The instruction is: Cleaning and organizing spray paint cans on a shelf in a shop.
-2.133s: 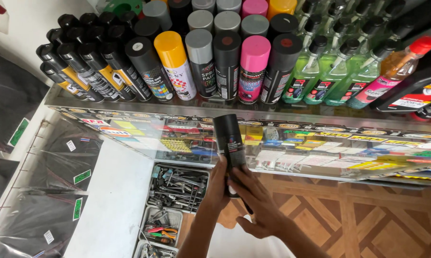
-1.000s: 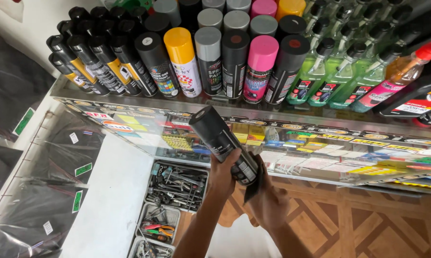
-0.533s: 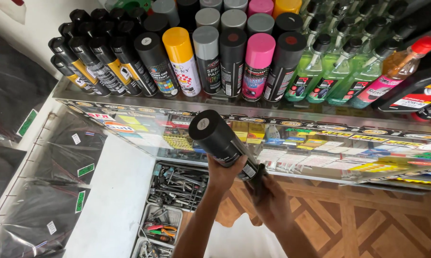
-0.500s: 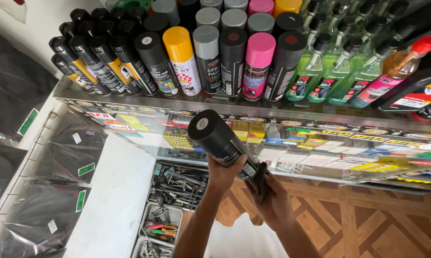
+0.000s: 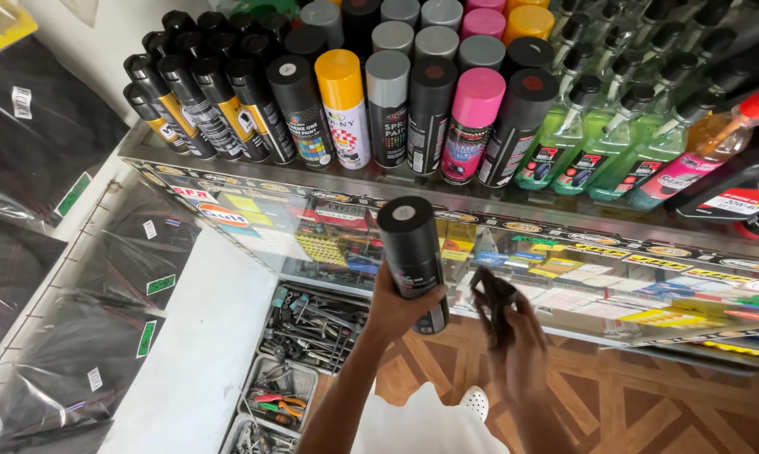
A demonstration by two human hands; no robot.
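Left hand [image 5: 400, 307] gripped black spray can [image 5: 413, 256], now turned upright again, before glass shelf [image 5: 564, 220]. Right hand [image 5: 518, 340] came off can, fingers pinching dark cloth [image 5: 490, 296].

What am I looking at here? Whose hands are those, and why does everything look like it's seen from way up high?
The picture comes from a small camera worn on a person's head, so you see what that person sees when looking down. The two bare arms at the bottom belong to that person.

The left hand holds a black spray can upright, its round cap towards the camera. The right hand holds a small dark cloth next to the can.

In front of them is a glass shelf full of other spray cans with black, yellow, grey and pink caps, and green bottles with spray triggers. Lower down, by the patterned floor, are trays of tools.
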